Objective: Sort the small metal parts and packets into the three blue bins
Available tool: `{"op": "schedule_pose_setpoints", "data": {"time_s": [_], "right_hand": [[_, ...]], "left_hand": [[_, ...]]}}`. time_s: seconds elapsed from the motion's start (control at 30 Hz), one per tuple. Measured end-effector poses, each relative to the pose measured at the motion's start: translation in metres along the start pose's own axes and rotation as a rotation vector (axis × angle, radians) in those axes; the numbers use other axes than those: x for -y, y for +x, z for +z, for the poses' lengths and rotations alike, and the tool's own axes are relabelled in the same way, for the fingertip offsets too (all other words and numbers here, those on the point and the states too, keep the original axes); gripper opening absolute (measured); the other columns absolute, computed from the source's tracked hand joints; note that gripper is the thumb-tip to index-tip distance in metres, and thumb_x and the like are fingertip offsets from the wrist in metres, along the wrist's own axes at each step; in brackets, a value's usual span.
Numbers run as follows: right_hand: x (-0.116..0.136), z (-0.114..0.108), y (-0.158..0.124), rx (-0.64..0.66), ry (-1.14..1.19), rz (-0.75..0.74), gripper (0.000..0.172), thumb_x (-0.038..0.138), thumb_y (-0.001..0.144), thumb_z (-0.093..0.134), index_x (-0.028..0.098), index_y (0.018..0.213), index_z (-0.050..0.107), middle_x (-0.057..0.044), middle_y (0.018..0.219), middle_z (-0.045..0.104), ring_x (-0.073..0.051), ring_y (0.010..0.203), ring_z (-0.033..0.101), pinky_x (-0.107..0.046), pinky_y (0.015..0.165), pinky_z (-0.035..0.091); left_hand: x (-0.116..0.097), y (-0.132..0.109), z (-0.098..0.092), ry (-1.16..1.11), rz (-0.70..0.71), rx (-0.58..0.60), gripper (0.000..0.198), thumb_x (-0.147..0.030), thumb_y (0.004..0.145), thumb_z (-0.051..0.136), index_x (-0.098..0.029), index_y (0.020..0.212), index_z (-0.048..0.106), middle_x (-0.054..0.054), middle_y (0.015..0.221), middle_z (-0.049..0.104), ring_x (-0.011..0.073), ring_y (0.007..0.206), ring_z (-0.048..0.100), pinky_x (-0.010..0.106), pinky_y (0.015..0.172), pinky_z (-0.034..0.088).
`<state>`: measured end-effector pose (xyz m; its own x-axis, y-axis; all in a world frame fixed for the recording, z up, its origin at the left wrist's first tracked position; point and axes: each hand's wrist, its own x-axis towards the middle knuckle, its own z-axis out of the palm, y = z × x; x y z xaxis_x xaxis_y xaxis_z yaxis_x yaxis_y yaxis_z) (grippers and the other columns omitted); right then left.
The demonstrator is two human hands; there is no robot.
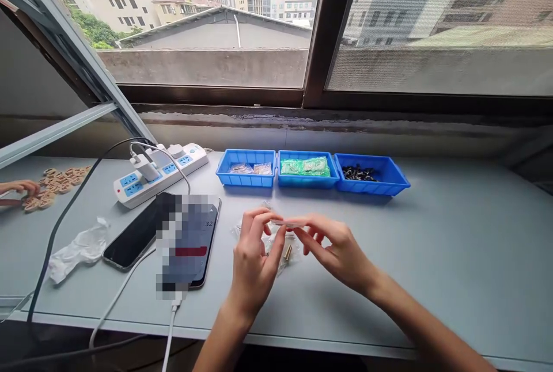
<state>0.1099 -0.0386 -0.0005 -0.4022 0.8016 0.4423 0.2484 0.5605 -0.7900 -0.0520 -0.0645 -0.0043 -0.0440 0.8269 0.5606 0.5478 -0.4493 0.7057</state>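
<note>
A small, thin, whitish flat piece [288,224] is held edge-on above the table, between both hands. My left hand [254,251] pinches its left end with thumb and fingers. At the right end, my right hand [337,243] grips it between thumb and fingertips. What the piece is cannot be told from this angle. Below the hands lie transparent plastic bags [283,268], partly covered by the fingers. Brass-coloured small cylinders [288,253] show among the bags.
Behind the hands stand a blue bin of small packets [245,181], one of green packets [305,167] and one of black parts [359,173]. Leftward are two phones [133,239], a power strip [162,173], cables and crumpled tissue [80,251]. Another person's hand [21,188] touches wooden pieces [58,185].
</note>
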Motion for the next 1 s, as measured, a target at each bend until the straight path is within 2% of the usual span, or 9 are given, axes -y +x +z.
{"op": "schedule_pose_setpoints", "data": {"time_s": [0.1, 0.17, 0.3, 0.4, 0.57, 0.8, 0.9, 1.0], "right_hand": [[-0.0012, -0.0005, -0.0010, -0.098, -0.156, -0.163, 0.022, 0.018, 0.097, 0.048, 0.022, 0.107, 0.067, -0.003, 0.088, 0.074, -0.010, 0.058, 0.063, -0.019, 0.046, 0.048], [-0.0010, -0.0005, -0.0008, -0.161, -0.232, -0.254, 0.019, 0.016, 0.096, 0.050, 0.021, 0.106, 0.066, -0.003, 0.085, 0.075, -0.008, 0.052, 0.060, -0.018, 0.044, 0.046], [-0.0007, 0.0009, -0.0003, -0.260, -0.296, -0.336, 0.010, 0.017, 0.094, 0.055, 0.021, 0.099, 0.063, 0.000, 0.079, 0.076, -0.006, 0.041, 0.054, -0.017, 0.043, 0.046], [-0.0024, 0.0007, -0.0004, -0.252, -0.268, -0.331, 0.009, 0.017, 0.094, 0.054, 0.020, 0.090, 0.062, -0.002, 0.080, 0.076, -0.006, 0.044, 0.056, -0.016, 0.042, 0.047], [-0.0049, -0.0019, -0.0001, -0.232, -0.277, -0.341, 0.019, 0.016, 0.093, 0.055, 0.020, 0.077, 0.064, -0.005, 0.084, 0.075, -0.009, 0.056, 0.064, -0.017, 0.044, 0.047], [-0.0043, -0.0035, -0.0006, -0.243, -0.335, -0.211, 0.029, 0.027, 0.094, 0.054, 0.024, 0.070, 0.070, -0.005, 0.084, 0.075, -0.012, 0.058, 0.065, -0.022, 0.045, 0.049], [-0.0053, -0.0042, -0.0006, -0.288, -0.320, -0.174, 0.028, 0.028, 0.093, 0.055, 0.024, 0.070, 0.070, -0.006, 0.087, 0.074, -0.012, 0.055, 0.063, -0.023, 0.042, 0.048], [-0.0042, -0.0039, 0.0003, -0.316, -0.265, -0.175, 0.020, 0.025, 0.091, 0.058, 0.022, 0.076, 0.071, -0.007, 0.091, 0.073, -0.010, 0.050, 0.060, -0.023, 0.040, 0.048]], "left_hand": [[-0.0009, 0.0004, -0.0007, 0.016, 0.038, -0.034, 0.008, -0.019, 0.090, 0.054, -0.021, 0.096, 0.059, 0.004, 0.098, 0.057, 0.0088, 0.069, 0.057, 0.015, 0.046, 0.046], [-0.0014, 0.0007, -0.0014, 0.033, 0.055, -0.069, 0.009, -0.017, 0.089, 0.056, -0.022, 0.096, 0.059, 0.004, 0.099, 0.057, 0.0089, 0.072, 0.058, 0.015, 0.046, 0.047], [-0.0012, 0.0009, -0.0026, 0.027, 0.061, -0.096, 0.008, -0.018, 0.088, 0.058, -0.021, 0.096, 0.059, 0.005, 0.100, 0.056, 0.0087, 0.072, 0.058, 0.014, 0.046, 0.048], [-0.0002, 0.0007, -0.0029, 0.022, 0.075, -0.091, 0.008, -0.016, 0.087, 0.058, -0.021, 0.092, 0.060, 0.005, 0.100, 0.056, 0.0099, 0.073, 0.059, 0.015, 0.046, 0.047], [0.0000, 0.0008, -0.0019, 0.035, 0.107, -0.094, 0.007, -0.014, 0.086, 0.059, -0.021, 0.084, 0.060, 0.004, 0.098, 0.055, 0.0093, 0.072, 0.058, 0.014, 0.044, 0.046], [-0.0005, 0.0000, -0.0007, 0.029, 0.071, -0.110, 0.011, -0.017, 0.085, 0.063, -0.022, 0.094, 0.060, 0.004, 0.101, 0.054, 0.0079, 0.068, 0.057, 0.014, 0.041, 0.045], [-0.0004, -0.0001, -0.0006, 0.029, 0.070, -0.110, 0.010, -0.019, 0.085, 0.063, -0.021, 0.093, 0.060, 0.005, 0.101, 0.054, 0.0085, 0.070, 0.057, 0.014, 0.041, 0.045], [-0.0008, 0.0003, -0.0008, 0.036, 0.089, -0.104, 0.004, -0.018, 0.086, 0.061, -0.020, 0.089, 0.060, 0.005, 0.100, 0.054, 0.0083, 0.070, 0.057, 0.014, 0.043, 0.045]]}}
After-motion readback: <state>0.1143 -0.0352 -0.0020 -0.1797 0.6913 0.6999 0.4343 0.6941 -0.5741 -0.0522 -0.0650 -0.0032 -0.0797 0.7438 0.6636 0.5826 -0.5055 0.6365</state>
